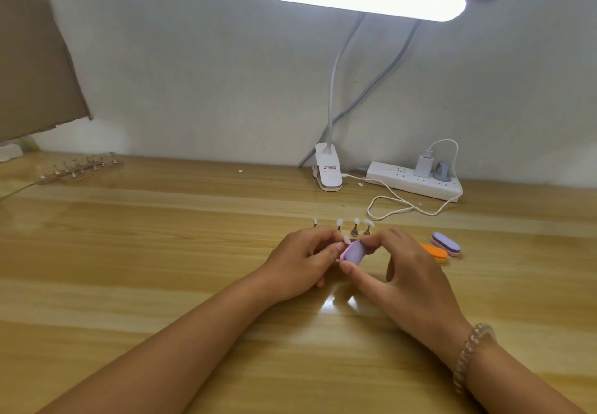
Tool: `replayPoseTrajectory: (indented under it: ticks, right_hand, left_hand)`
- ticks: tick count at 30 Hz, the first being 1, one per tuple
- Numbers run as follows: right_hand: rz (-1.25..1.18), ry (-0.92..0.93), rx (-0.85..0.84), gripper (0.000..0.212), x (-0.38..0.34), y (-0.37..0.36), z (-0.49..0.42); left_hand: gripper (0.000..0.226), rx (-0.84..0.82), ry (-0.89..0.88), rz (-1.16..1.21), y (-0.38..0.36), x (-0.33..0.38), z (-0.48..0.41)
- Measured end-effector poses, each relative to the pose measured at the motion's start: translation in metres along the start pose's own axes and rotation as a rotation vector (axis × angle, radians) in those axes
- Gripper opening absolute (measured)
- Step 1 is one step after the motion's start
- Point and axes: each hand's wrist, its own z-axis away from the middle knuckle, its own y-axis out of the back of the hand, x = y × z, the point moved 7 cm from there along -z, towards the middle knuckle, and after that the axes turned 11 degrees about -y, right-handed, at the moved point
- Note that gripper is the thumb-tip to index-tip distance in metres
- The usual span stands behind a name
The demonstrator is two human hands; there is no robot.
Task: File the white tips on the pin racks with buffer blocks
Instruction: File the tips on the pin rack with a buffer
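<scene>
The left hand [300, 258] is pinching a single white tip [345, 239] by its pin, in front of the pin rack [354, 231]. Just right of it, the right hand [407, 268] is clamping a lilac buffer block [352, 252] between thumb and fingers, its upper edge apparently touching the tip.

Lilac buffer block [352, 252] tilted against white tip [345, 239]; pin rack [355, 230] just behind; spare blocks [445, 244] right.
</scene>
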Motion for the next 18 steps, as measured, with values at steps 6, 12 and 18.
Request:
replayPoseTrajectory:
  ticks: [6,12,18]
  right_hand:
    - [-0.092,-0.025,0.059,0.029,0.004,0.007,-0.004]
    - [-0.147,-0.065,0.049,0.028,0.009,0.011,-0.007]
    - [-0.057,-0.018,-0.003,0.03,0.001,0.003,-0.004]
  left_hand:
    - [0.013,0.005,0.053,0.067,-0.003,-0.007,0.003]
    - [0.012,-0.011,-0.013,-0.02,-0.001,0.0,0.0]
    - [0.016,-0.037,-0.016,-0.049,-0.003,0.002,0.001]
